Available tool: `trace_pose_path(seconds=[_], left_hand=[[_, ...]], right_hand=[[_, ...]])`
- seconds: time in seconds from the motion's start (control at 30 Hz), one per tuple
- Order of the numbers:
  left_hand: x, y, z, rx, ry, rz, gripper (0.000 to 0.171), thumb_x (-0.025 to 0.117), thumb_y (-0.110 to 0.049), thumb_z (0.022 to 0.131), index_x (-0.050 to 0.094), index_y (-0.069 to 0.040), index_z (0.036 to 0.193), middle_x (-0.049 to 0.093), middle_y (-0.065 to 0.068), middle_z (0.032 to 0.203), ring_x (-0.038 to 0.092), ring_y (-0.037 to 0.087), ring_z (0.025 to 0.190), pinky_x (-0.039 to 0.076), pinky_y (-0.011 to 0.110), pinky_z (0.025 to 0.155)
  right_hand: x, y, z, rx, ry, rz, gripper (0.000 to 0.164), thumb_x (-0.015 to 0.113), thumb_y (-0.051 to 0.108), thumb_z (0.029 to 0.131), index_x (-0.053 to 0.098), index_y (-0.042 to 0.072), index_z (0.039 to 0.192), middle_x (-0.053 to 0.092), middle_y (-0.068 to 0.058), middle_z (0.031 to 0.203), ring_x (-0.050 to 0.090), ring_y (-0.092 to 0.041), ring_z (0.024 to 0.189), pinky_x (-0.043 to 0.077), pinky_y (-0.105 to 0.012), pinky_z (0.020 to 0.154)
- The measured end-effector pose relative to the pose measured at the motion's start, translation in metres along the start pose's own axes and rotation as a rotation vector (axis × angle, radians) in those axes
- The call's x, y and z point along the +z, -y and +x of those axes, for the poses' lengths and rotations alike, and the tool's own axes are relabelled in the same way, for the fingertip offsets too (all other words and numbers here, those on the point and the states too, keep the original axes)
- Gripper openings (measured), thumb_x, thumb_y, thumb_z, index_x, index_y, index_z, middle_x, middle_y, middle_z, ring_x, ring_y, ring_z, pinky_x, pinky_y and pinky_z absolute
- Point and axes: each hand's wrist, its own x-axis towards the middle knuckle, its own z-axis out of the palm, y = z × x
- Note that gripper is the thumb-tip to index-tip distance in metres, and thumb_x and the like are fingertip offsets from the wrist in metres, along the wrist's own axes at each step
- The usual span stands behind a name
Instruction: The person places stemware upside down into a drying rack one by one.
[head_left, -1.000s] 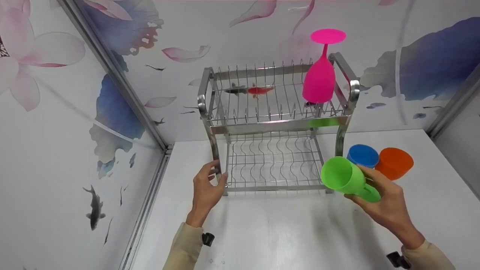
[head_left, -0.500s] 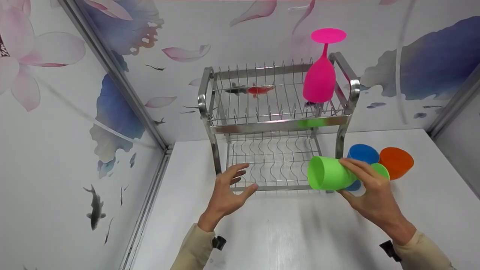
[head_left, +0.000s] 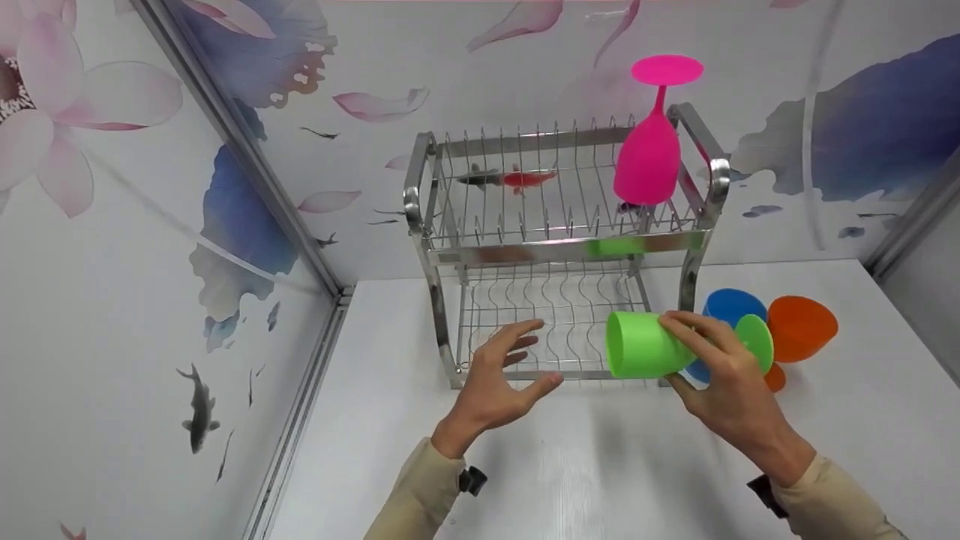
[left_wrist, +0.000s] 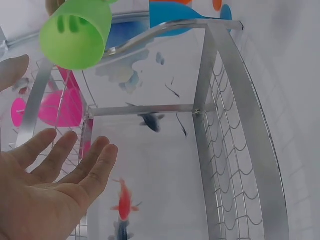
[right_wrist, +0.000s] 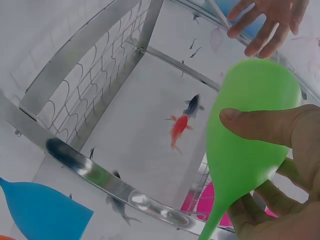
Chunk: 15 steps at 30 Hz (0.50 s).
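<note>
My right hand (head_left: 727,386) grips a green plastic goblet (head_left: 646,345) around the lower bowl, with thumb and fingers on opposite sides. The goblet lies tilted on its side in the air, mouth facing left and round foot to the right. To its left, my left hand (head_left: 495,386) is held up with fingers spread and relaxed, holding nothing and apart from the goblet. In the right wrist view the thumb presses across the green goblet (right_wrist: 245,165). A pink goblet (head_left: 649,161) stands upside down at the right of the rack's upper tier.
A two-tier metal dish rack (head_left: 517,253) stands behind the hands against the patterned wall. Right of it, a blue goblet (head_left: 733,304) and an orange goblet (head_left: 802,328) rest on the white table (head_left: 570,465). A metal-edged side panel (head_left: 315,285) rises on the left.
My left hand has left the rack's left front leg and moved right, towards the goblet. My right hand has turned the green goblet's mouth leftward and shifted it slightly left.
</note>
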Motion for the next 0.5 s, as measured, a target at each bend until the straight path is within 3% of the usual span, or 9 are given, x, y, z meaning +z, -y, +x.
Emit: trace_pose_path(seconds=[0.37, 0.43, 0.5], left_hand=[[0.020, -0.013, 0.011, 0.022, 0.040, -0.036, 0.072, 0.082, -0.038, 0.094, 0.052, -0.017, 0.156, 0.056, 0.005, 0.155, 0.064, 0.025, 0.136, 0.058, 0.033, 0.108], [0.024, -0.015, 0.012, 0.034, 0.048, -0.046, 0.072, 0.082, -0.037, 0.094, 0.051, -0.016, 0.155, 0.056, 0.005, 0.155, 0.064, 0.025, 0.136, 0.058, 0.032, 0.107], [0.027, -0.016, 0.013, 0.043, 0.057, -0.057, 0.073, 0.082, -0.037, 0.093, 0.051, -0.015, 0.155, 0.057, 0.006, 0.155, 0.064, 0.025, 0.135, 0.058, 0.031, 0.106]], right_hand=[[0.008, 0.011, 0.002, -0.037, 0.006, -0.023, 0.094, 0.099, -0.017, 0.056, 0.068, 0.008, 0.141, 0.064, -0.019, 0.137, 0.063, -0.039, 0.123, 0.027, -0.003, 0.113], [0.009, 0.014, 0.002, -0.041, 0.012, -0.027, 0.093, 0.099, -0.016, 0.056, 0.069, 0.008, 0.141, 0.064, -0.019, 0.137, 0.063, -0.039, 0.123, 0.043, -0.013, 0.113], [0.011, 0.016, 0.002, -0.046, 0.019, -0.029, 0.092, 0.099, -0.015, 0.057, 0.069, 0.007, 0.140, 0.064, -0.019, 0.137, 0.064, -0.039, 0.123, 0.056, -0.031, 0.108]])
